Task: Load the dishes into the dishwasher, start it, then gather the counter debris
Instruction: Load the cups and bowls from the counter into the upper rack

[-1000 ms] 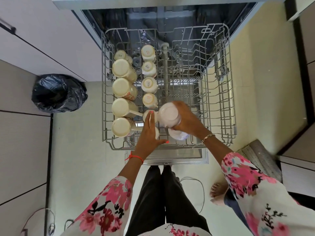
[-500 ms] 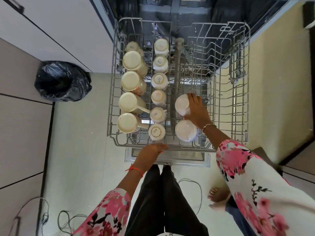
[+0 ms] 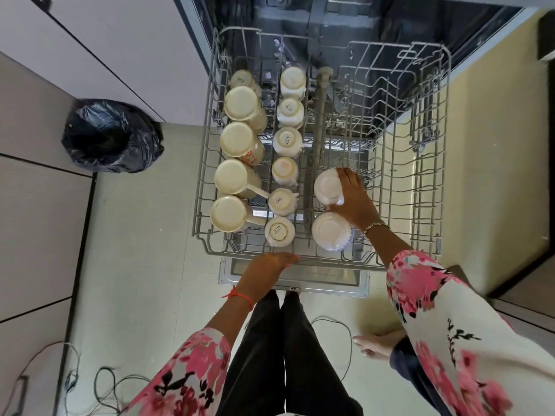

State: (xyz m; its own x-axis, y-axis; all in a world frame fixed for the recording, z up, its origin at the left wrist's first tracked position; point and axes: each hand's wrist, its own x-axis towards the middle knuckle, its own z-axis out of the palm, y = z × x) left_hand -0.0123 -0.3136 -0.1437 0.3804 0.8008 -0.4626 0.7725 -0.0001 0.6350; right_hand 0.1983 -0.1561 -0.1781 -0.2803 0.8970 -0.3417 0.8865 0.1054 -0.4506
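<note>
**Inspector:** Since a second ago, the left hand [image 3: 267, 267] has been drawing back out of the rack [image 3: 207, 181] to its front rail, low centre of frame. The right hand [image 3: 353, 205] has been lowering its cup [image 3: 326, 187] onto the tines.

**Clerk:** And the hands' state?

**Inspector:** The right is curling round the upturned cup, just right of centre, fingers over the far wall and thumb on the near side. The left is lying fairly straight-fingered on the rail, holding nothing.

**Clerk:** How is the cup handling?

**Inspector:** I am judging it glazed ceramic: light, stiff, breakable, and slippery if wet. It is best taken by the side wall, as the hand is doing now.

**Clerk:** Surroundings?

**Inspector:** A second cup [image 3: 330, 232] is sitting just below it in frame, close against the first. Small cups [image 3: 283, 171] are filling the middle column and mugs [image 3: 237, 139] the left column, all inverted. A black bin bag [image 3: 111, 136] is standing at the left of the frame.
</note>
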